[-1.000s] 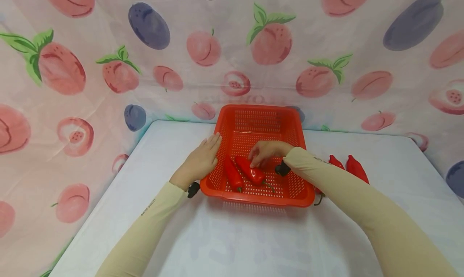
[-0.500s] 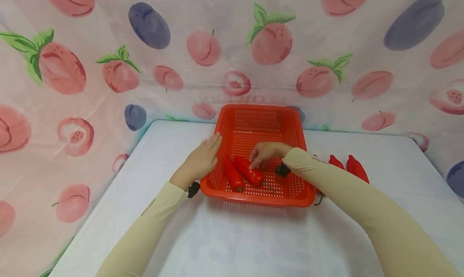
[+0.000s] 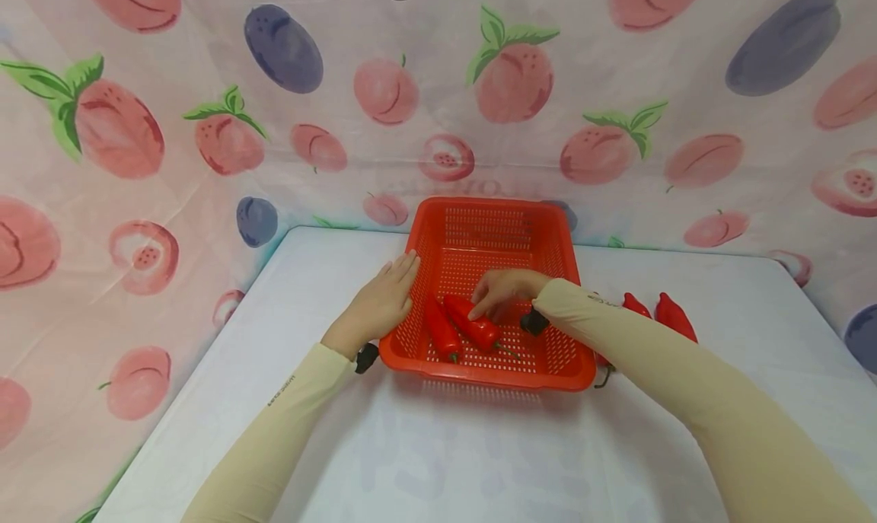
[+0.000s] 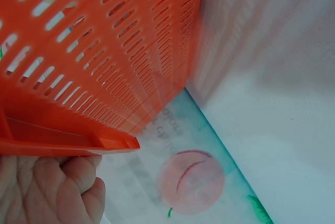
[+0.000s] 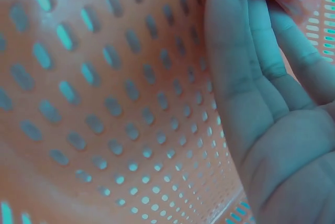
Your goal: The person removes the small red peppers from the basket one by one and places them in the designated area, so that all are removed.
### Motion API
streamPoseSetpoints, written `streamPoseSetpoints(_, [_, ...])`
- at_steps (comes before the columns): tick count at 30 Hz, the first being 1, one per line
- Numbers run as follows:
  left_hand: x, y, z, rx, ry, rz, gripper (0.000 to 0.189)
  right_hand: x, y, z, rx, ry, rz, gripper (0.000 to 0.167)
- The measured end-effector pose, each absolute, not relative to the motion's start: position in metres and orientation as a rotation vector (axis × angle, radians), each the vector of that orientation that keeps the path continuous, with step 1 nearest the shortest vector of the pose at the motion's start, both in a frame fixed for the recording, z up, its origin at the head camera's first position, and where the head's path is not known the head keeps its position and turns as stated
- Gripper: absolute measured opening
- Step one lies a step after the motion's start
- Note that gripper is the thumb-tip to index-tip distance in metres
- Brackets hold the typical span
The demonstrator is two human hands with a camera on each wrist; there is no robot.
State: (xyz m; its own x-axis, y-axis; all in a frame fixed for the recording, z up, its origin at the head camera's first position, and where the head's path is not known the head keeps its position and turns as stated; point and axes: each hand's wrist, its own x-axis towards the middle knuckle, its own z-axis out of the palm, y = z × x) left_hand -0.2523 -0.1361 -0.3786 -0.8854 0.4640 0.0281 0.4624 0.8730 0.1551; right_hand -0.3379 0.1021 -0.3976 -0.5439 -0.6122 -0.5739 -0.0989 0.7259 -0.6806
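Observation:
An orange-red perforated plastic basket (image 3: 488, 377) sits on the table, holding two long red peppers (image 3: 441, 331) side by side. My left hand (image 3: 379, 302) lies with straight fingers along the basket's left rim; from below, the left wrist view has the palm (image 4: 52, 192) under the rim. My right hand (image 3: 505, 287) reaches down into the basket, and its fingertips touch the right-hand pepper (image 3: 483, 334), whose green stem points toward the front. In the right wrist view the fingers (image 5: 227, 41) extend to a blurred red surface.
Right of the basket, more red peppers (image 3: 674, 319) lie on the white table (image 3: 479, 462), partly hidden by the right sleeve (image 3: 637, 355). A fruit-print cloth (image 3: 308, 188) hangs behind and to the left. Black wrist cameras (image 3: 534, 320) are strapped beneath the wrists.
My right hand has shifted slightly down and left along the pepper, which has turned a little. The left hand stays on the rim.

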Motion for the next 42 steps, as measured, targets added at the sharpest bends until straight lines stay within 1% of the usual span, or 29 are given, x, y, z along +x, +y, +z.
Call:
streamPoseSetpoints(7, [-0.2532,-0.1361,-0.3795,0.736,3.021,0.248,0.058,-0.3373,0.0989,-0.4004,-0.563,2.086,-0.724,0.018])
streamPoseSetpoints(14, [-0.2529,-0.1362,-0.3781,0.735,3.022,0.237,0.058,-0.3381,0.0986,-0.3974,-0.490,2.081,-0.814,0.018])
streamPoseSetpoints(27, [-0.2524,-0.1367,-0.3784,0.748,3.033,0.257,0.058,-0.3404,0.1013,-0.3968,-0.394,2.111,-0.873,0.037])
streamPoseSetpoints(34, [-0.2535,-0.1363,-0.3788,0.734,3.029,0.254,0.058,-0.3431,0.1016,-0.3948,-0.441,2.131,-0.932,0.035])
streamPoseSetpoints(42, [-0.2525,-0.1365,-0.3783,0.703,3.020,0.286,0.058,-0.3459,0.0997,-0.3934,-0.450,2.147,-1.077,0.056])
